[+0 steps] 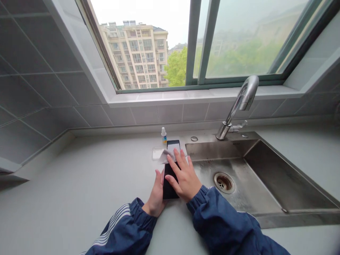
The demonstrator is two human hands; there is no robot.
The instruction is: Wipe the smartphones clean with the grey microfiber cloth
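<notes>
My left hand (156,194) grips a smartphone (170,187) with a black screen from its left side, thumb along the edge. Spread over that screen is my right hand (186,175), its fingers stretched out. Under those fingertips lies a thin pale wipe (165,156) at the phone's upper end; the hand covers part of it. Just beyond is a dark-edged rectangular item (173,142) with a pale area, partly hidden by the wipe. A clear flat case or tray (157,153) lies to its left. Behind them stands a small white-capped bottle (164,135).
To the right, a steel sink (268,219) with a drain (224,182) is set into the pale countertop (79,187). A chrome faucet (240,102) rises behind it. Beyond the tiled backsplash (170,114) is a window with its left side slid open.
</notes>
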